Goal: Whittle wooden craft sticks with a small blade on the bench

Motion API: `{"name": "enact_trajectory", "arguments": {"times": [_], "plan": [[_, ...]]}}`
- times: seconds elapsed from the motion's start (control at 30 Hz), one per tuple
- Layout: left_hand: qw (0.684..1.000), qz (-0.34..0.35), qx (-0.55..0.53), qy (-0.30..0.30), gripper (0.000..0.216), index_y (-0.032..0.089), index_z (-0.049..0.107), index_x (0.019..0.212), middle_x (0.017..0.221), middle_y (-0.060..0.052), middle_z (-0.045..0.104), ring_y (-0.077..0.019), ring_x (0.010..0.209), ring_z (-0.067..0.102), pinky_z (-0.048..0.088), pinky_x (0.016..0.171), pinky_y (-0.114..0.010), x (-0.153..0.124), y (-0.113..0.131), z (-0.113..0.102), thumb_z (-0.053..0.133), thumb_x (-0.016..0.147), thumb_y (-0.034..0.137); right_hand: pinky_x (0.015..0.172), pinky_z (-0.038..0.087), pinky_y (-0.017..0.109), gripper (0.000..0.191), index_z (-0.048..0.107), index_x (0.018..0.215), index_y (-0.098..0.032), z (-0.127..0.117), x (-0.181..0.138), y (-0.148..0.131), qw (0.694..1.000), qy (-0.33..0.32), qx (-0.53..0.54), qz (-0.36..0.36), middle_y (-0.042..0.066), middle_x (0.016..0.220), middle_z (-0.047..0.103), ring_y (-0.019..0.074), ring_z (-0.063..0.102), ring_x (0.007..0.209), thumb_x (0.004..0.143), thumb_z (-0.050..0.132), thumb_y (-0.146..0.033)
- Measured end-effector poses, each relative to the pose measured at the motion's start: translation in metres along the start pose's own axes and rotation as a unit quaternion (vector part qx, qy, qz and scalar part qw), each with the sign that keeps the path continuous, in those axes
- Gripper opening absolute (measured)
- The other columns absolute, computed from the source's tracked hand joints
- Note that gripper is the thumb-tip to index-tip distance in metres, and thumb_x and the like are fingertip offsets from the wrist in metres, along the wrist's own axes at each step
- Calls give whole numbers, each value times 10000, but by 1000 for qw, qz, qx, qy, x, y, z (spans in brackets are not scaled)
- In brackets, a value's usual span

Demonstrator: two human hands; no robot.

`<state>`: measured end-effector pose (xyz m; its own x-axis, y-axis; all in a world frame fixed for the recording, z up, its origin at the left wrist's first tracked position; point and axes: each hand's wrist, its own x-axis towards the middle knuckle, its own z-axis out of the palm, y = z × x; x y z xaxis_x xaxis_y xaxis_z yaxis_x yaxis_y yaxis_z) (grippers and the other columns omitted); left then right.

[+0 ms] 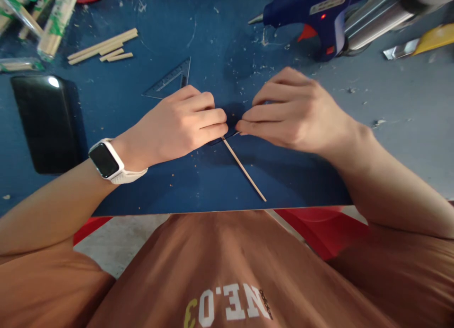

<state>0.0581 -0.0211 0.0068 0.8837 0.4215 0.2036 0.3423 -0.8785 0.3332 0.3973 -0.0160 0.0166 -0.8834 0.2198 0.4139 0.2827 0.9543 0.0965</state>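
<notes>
A thin wooden stick slants down and right from under my left hand, its lower end close to the table's front edge. The curled fingers of that hand press together over the stick's upper end, which they hide. Just to the right, my right hand is closed in a pinch, its fingertips a small gap from my left fingers. A slim dark sliver shows at those fingertips, too small to name. Partly behind my left hand lies a clear set square.
Short cut sticks lie at the upper left, near plastic-wrapped stick bundles. A black phone rests at the left. At the upper right are a blue glue gun with a red light and a yellow cutter knife.
</notes>
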Motion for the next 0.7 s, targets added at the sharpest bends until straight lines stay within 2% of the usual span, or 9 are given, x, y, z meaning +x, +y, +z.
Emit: {"name": "enact_trajectory", "arguments": {"times": [0.07,0.17,0.37,0.47,0.53,0.57,0.63,0.7], "plan": [[1000,-9,-7,0,410,341,885,1421,1347,-9,935,-279,1340,906,784,1170,-546,0,0,1,496,1377,219,863,659,392,235,801,1246,-174,0,0,-1,1000,4,0,-1,-46,1041,849,166,831,991,1351,593,-144],[1000,4,10,8,400,321,882,1386,1352,-9,938,-273,1269,915,787,1091,-533,1,1,2,508,1364,181,898,666,389,216,814,1271,-186,-1,-1,1,1000,-1,12,8,-64,1065,859,147,821,1001,1371,627,-229],[988,65,134,31,359,251,848,1325,1262,4,956,-213,1107,896,757,950,-422,5,4,-1,508,1386,153,960,706,371,295,828,1301,-184,2,-3,-1,999,-33,10,7,-63,1099,864,147,848,1075,1391,548,-208],[997,29,66,24,396,284,872,1375,1330,-1,949,-251,1229,912,779,1061,-478,2,3,0,499,1369,150,1064,711,407,277,807,1390,-207,1,-7,5,999,-37,32,12,-61,1204,908,151,846,1144,1404,534,-257],[1000,6,18,6,449,336,887,1473,1387,-7,938,-296,1333,909,782,1147,-560,-1,2,1,482,1361,176,1081,703,410,325,799,1396,-203,-1,-10,8,999,-38,27,23,-56,1184,901,150,835,1157,1412,479,-251],[1000,6,19,0,465,350,886,1501,1395,-10,937,-307,1338,908,782,1142,-581,-1,1,2,475,1361,185,1067,700,405,335,799,1389,-194,-1,-10,9,999,-35,22,24,-53,1163,891,150,832,1152,1411,466,-234],[997,29,70,-2,454,331,886,1467,1362,-11,948,-289,1250,908,778,1049,-541,-1,1,1,473,1365,171,1032,696,395,330,802,1374,-187,-1,-9,7,999,-32,18,22,-49,1150,880,150,833,1143,1405,474,-198],[989,67,133,24,367,269,866,1372,1292,-7,964,-248,1122,877,743,951,-464,2,2,-2,527,1357,131,1016,697,396,328,811,1372,-200,0,-7,2,999,-41,17,21,-49,1166,882,153,838,1149,1400,484,-177]]}}
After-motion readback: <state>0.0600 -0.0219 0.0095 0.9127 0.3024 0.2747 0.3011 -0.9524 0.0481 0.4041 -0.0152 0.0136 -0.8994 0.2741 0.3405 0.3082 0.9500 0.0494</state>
